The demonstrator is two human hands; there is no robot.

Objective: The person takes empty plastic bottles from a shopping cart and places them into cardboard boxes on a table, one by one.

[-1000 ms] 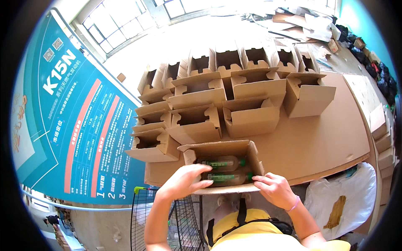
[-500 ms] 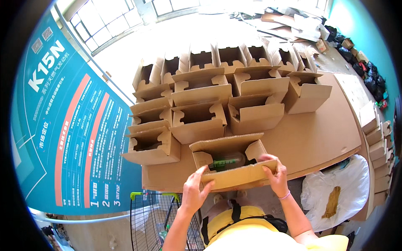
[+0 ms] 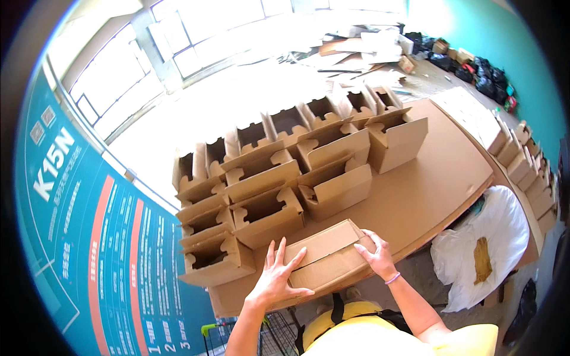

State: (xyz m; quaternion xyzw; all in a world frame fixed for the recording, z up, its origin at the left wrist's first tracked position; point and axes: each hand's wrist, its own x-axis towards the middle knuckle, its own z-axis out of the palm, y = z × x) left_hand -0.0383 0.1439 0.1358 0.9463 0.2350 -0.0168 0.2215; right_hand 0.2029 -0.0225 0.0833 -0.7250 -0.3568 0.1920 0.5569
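A cardboard box lies near the front edge of the table, its top flaps folded down and meeting along a seam. At its left end my left hand has its fingers spread wide, the thumb along the near side. My right hand grips the right end, thumb on the top edge and fingers round the far corner. The contents of this box are hidden. Behind it stand several brown boxes with raised flaps and dark openings, packed close together in rows.
The cardboard-topped table stretches off to the right. A black wire cart with green corners is below its front edge. White plastic sheeting hangs at the right, near stacked boxes. A large teal banner stands at the left.
The front box's raised flaps have been folded down, covering the green-labelled clear item that showed inside. Both hands have moved from the near flap to the box's ends. The view has turned.
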